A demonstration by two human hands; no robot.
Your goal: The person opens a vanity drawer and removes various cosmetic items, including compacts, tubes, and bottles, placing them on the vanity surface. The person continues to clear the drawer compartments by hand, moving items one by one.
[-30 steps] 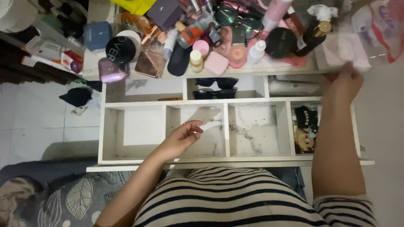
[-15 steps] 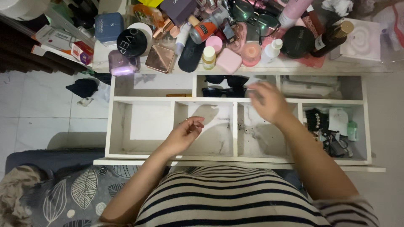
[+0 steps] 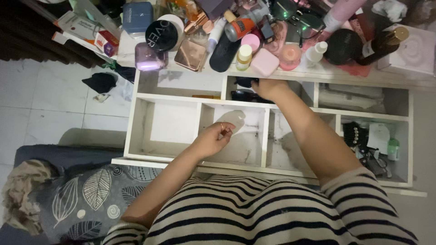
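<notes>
Sunglasses (image 3: 241, 95), dark, two pairs: lying in the far middle compartment of the open white drawer (image 3: 132, 122). Right hand (image 3: 265, 86) is reaching into that compartment, fingers curled down over the pairs; whether they are closed on a frame cannot be told. Judged step: taking hold of a pair; lifting it clear would call for a firm pinch on the frame and a rise past the divider.

Left hand (image 3: 213, 138): hovering over the near middle compartment, thumb and fingertips pinched together on something too small to identify.

Compartments: near left and near middle bare but stained; near right holds dark hair accessories (image 3: 352, 134) and a small green bottle (image 3: 393, 148); far right holds pale flat packets.

Tabletop (image 3: 318, 72), beyond the drawer: crowded with compacts, bottles and jars.
</notes>
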